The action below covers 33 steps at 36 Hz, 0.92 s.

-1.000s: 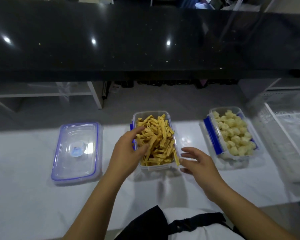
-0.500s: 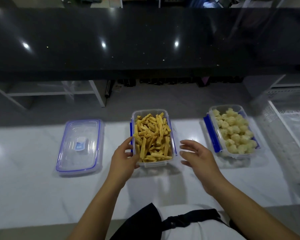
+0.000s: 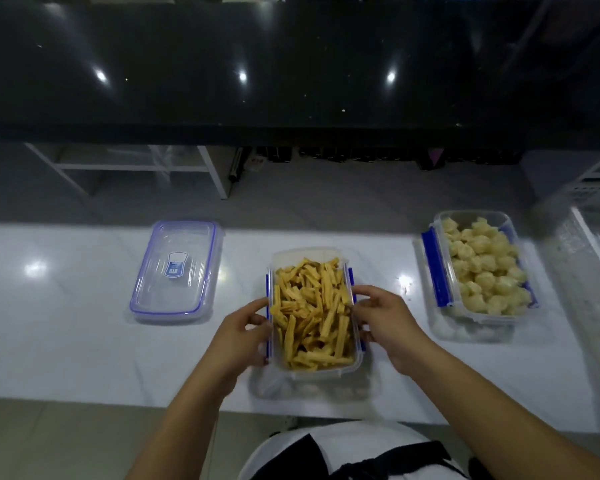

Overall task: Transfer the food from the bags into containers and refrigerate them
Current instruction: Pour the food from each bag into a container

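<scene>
A clear container with blue clips (image 3: 309, 255) sits near the white counter's front edge, full of yellow fry-like sticks (image 3: 312, 308). My left hand (image 3: 239, 336) grips its left side and my right hand (image 3: 383, 320) grips its right side, fingers curled on the walls. Its clear lid with a blue rim (image 3: 177, 271) lies flat to the left, apart from it. A second clear container (image 3: 442, 278) at the right holds pale round dumpling-like pieces (image 3: 484, 268) and has no lid on.
The white counter (image 3: 66, 323) runs across the view, with a raised black glossy ledge (image 3: 291, 71) behind it. A clear plastic bag (image 3: 589, 251) lies at the far right edge.
Both hands have closed in on the fry container's sides from open positions beside it. The container now sits nearer the counter's front edge.
</scene>
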{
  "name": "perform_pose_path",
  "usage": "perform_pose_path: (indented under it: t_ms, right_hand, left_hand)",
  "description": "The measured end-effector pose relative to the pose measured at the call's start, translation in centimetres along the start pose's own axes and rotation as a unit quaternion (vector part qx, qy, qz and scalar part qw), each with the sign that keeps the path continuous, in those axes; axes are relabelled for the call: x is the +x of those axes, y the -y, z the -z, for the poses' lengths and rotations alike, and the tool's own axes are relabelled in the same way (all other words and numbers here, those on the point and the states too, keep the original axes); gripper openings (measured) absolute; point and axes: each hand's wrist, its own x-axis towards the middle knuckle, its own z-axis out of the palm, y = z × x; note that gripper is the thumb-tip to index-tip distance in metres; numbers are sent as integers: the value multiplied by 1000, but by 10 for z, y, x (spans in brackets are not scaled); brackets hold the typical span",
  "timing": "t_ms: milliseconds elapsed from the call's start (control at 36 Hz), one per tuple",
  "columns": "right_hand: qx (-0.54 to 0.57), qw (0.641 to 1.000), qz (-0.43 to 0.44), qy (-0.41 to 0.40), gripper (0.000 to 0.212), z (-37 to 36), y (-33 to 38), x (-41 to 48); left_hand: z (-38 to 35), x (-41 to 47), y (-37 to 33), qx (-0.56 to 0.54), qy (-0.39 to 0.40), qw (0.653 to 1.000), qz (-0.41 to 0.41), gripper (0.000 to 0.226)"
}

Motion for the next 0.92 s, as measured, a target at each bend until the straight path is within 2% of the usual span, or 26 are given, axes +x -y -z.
perform_pose_path:
  t_ms: [139, 250, 361, 472, 583, 694, 917]
  right_hand:
    - [2, 1000, 31, 1, 37, 7, 30, 19]
    - [20, 998, 63, 20, 38, 22, 17, -5]
    - [13, 999, 52, 12, 46, 18, 20, 6]
    - [9, 998, 56, 11, 40, 16, 22, 11]
    - [5, 999, 45, 25, 40, 33, 10, -1]
    - [-15, 999, 18, 22, 39, 24, 21, 15]
    - [-7, 999, 35, 19, 34, 20, 35, 29]
  left_hand:
    - [-2, 13, -41, -12, 3, 1000, -16, 41]
    - [0, -19, -31, 7, 7, 999, -52, 42]
    - [-3, -8, -42, 3, -11, 999, -32, 45]
    - [-9, 0, -49, 9, 9, 1000, -15, 48]
    - [-4, -22, -31, -2, 52, 998, -23, 40]
    - [-12, -5, -35, -21, 14, 1000, 13, 40]
    - [4, 14, -44, -19, 10, 1000, -1, 43]
